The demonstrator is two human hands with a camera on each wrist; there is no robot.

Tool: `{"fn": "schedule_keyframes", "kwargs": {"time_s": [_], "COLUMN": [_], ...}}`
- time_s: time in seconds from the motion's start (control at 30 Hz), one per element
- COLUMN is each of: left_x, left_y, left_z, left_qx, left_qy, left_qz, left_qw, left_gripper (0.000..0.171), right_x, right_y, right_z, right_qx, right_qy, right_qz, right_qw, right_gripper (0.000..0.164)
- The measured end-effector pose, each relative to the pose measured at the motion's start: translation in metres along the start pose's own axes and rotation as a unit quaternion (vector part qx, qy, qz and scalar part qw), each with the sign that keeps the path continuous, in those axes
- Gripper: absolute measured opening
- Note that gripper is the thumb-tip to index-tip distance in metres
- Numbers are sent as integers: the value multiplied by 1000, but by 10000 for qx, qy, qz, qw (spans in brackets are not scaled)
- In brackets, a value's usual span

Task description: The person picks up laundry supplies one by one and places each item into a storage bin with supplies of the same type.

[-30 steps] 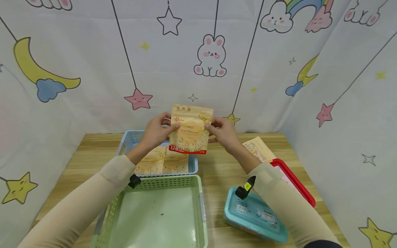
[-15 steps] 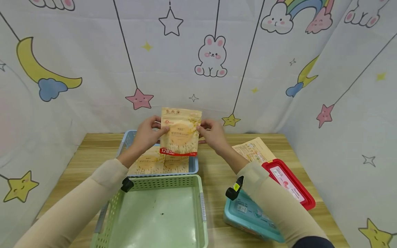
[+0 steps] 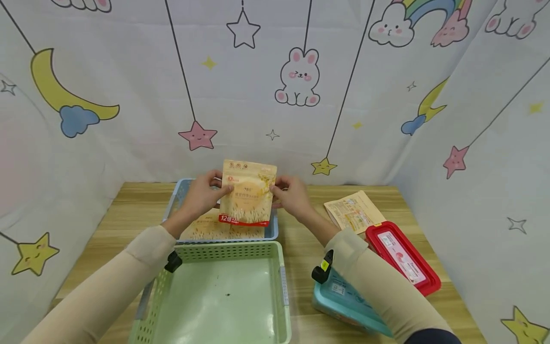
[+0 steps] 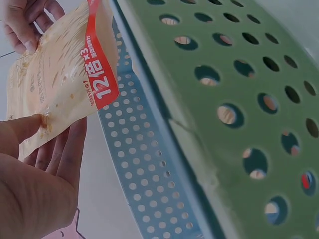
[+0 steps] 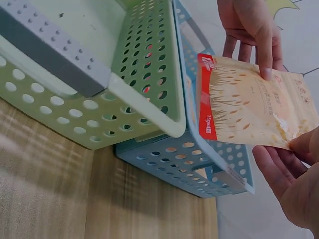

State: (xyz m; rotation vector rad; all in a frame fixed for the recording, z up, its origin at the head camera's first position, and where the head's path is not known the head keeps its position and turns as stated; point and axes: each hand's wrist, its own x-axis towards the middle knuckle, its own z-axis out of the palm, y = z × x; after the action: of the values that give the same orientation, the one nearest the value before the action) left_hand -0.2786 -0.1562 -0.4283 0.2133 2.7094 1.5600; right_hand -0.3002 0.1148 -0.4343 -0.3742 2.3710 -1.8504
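A yellow zip-top pouch (image 3: 247, 196) with a red bottom strip is held upright above the blue basket (image 3: 273, 231). My left hand (image 3: 201, 195) pinches its left edge, thumb on the front face and fingers behind. At the opposite edge my right hand (image 3: 294, 197) pinches it the same way. In the left wrist view the pouch (image 4: 60, 64) hangs by the basket's perforated wall, with the left hand (image 4: 42, 174) at its near edge. The right wrist view shows the pouch (image 5: 254, 99) between both hands. Similar pouches (image 3: 208, 226) lie in the blue basket, partly hidden behind the held one.
A green basket (image 3: 281, 296) stands in front of the blue one. To the right are a teal box (image 3: 343, 306), partly under the right sleeve, a red-rimmed package (image 3: 404, 258) and a flat yellow pouch (image 3: 355, 211). A printed curtain (image 3: 146, 95) rises behind the wooden table (image 3: 301, 253).
Both hands have carried the pouch left, then lowered it closer to the blue basket. More of the flat pouch and the red-rimmed package on the right shows now.
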Motion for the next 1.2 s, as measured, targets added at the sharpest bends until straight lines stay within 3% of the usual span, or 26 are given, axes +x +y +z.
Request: {"fn": "schedule_keyframes", "kwargs": {"time_s": [0.4, 0.7, 1.2], "left_x": [-2, -5, -5], "left_y": [-17, -26, -31], "left_z": [5, 7, 11], "left_qx": [-3, -51, 121], "left_qy": [-443, -642, -926], "left_qz": [-386, -586, -1142], "left_qw": [9983, 9962, 9891], "left_gripper": [42, 32, 32], "right_x": [0, -3, -9], "right_y": [12, 10, 6], "right_z": [8, 11, 15], "right_qx": [-379, -574, -1150], "right_qy": [-83, -355, -920], "right_qz": [193, 315, 597], "right_qw": [9991, 9972, 9873], "right_gripper": [7, 12, 50]}}
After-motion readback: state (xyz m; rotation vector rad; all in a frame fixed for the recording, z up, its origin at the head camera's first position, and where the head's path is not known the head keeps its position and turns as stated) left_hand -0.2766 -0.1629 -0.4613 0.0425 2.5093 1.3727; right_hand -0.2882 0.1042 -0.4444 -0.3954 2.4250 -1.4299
